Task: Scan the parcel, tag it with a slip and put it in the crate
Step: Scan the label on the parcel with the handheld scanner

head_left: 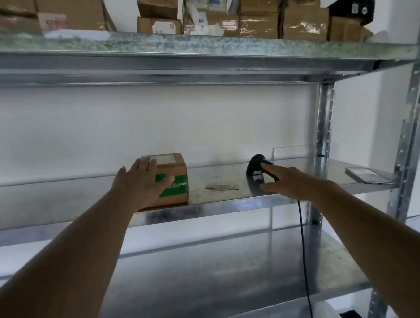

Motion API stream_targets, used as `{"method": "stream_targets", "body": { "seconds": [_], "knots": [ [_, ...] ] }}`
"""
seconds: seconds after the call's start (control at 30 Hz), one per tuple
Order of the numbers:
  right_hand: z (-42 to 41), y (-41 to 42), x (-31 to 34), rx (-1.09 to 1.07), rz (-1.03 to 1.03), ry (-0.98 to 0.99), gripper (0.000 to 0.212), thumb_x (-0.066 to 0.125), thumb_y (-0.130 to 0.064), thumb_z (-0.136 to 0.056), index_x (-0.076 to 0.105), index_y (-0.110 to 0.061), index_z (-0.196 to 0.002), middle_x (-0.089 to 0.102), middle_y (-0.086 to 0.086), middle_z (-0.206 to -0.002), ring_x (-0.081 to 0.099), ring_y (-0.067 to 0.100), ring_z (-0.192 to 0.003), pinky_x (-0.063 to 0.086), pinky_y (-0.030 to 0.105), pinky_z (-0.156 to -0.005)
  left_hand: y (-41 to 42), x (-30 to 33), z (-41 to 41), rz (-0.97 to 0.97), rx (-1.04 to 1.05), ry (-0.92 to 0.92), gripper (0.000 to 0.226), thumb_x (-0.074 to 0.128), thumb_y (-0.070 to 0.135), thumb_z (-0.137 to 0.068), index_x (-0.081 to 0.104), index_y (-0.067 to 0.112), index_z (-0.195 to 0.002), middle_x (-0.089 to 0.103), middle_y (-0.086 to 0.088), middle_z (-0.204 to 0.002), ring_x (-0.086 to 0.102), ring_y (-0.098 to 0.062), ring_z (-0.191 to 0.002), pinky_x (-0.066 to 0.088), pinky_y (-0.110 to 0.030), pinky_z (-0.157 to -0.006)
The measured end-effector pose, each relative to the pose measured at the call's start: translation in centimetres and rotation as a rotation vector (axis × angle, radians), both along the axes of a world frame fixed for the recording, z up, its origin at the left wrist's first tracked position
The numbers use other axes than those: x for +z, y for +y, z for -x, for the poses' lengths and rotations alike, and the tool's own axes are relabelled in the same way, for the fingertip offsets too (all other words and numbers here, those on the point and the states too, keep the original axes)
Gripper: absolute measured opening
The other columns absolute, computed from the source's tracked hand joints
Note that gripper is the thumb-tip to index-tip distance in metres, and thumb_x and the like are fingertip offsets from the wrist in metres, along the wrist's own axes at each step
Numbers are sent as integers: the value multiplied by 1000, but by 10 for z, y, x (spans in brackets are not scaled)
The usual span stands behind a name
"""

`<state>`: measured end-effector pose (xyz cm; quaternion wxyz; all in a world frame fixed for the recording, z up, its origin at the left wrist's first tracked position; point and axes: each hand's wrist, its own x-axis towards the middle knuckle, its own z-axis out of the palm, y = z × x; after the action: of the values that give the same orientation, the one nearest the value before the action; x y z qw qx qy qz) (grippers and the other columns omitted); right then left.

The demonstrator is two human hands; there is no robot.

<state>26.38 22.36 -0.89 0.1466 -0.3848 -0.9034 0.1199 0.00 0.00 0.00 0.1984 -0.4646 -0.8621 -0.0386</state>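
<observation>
On the middle shelf, left hand (141,185) spread wide against parcel (172,178), right hand (289,181) loosely touching scanner (255,173).

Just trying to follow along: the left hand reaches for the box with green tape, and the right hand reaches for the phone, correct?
Not quite. In the head view the right hand reaches for the black scanner, not the phone. The left hand does reach for the box with green tape.

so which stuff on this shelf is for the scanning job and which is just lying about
For the job:
brown cardboard parcel with green band
black corded handheld scanner
small paper slips

Lying about:
flat grey phone
stacked taped cardboard boxes on the top shelf
</observation>
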Motion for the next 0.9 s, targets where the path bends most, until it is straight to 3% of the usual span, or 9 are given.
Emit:
{"method": "stream_targets", "body": {
  "seconds": [0.17, 0.27, 0.43, 0.57, 0.7, 0.9],
  "knots": [
    [12, 30, 11, -21, 32, 7, 74, 55, -52, -85, 20, -38, -148, 43, 13, -144, 49, 32, -122, 44, 47, -101, 32, -1, 14, 30, 31, 33, 80, 9, 64, -90, 9, 10, -150, 10, -8, -160, 10, -24, -146, 23, -48, -114],
    [26, 45, 14, 6, -5, -3, 70, 55, -47, -88, 23, -33, -148, 45, 12, -143, 47, 31, -124, 42, 47, -103, 45, -7, 18, -4, 35, 68, 81, 10, 64, -89, 18, 9, -147, 20, -10, -157, 18, -25, -144, 26, -48, -113],
    [47, 76, 13, 16, 25, -23, 73, 56, -54, -81, 24, -41, -146, 42, 13, -143, 47, 32, -121, 44, 46, -98, 65, -17, 14, -103, 84, 168, 89, 5, 72, -78, 34, 12, -137, 34, -9, -149, 29, -27, -138, 30, -50, -107],
    [59, 92, 9, 24, -58, -58, 75, 59, -47, -85, 22, -31, -149, 42, 12, -144, 45, 35, -126, 42, 49, -102, 76, -24, 8, -156, 104, 217, 102, 3, 84, -67, 44, 15, -130, 50, -12, -134, 42, -33, -126, 33, -52, -100],
    [61, 119, -6, -41, -140, -79, 82, 63, -47, -81, 19, -25, -146, 46, 13, -138, 47, 36, -122, 43, 52, -99, 82, -42, 0, -280, 56, 242, 105, 13, 90, -67, 50, 8, -120, 59, -17, -116, 53, -36, -107, 38, -53, -97],
    [80, 135, -17, -147, -61, -59, 85, 62, -35, -85, 10, -15, -149, 40, 19, -139, 46, 39, -124, 43, 48, -100, 85, -57, -2, -372, 36, 282, 98, 33, 85, -69, 49, 5, -124, 55, -20, -123, 50, -37, -112, 31, -55, -104]
  ]
}}
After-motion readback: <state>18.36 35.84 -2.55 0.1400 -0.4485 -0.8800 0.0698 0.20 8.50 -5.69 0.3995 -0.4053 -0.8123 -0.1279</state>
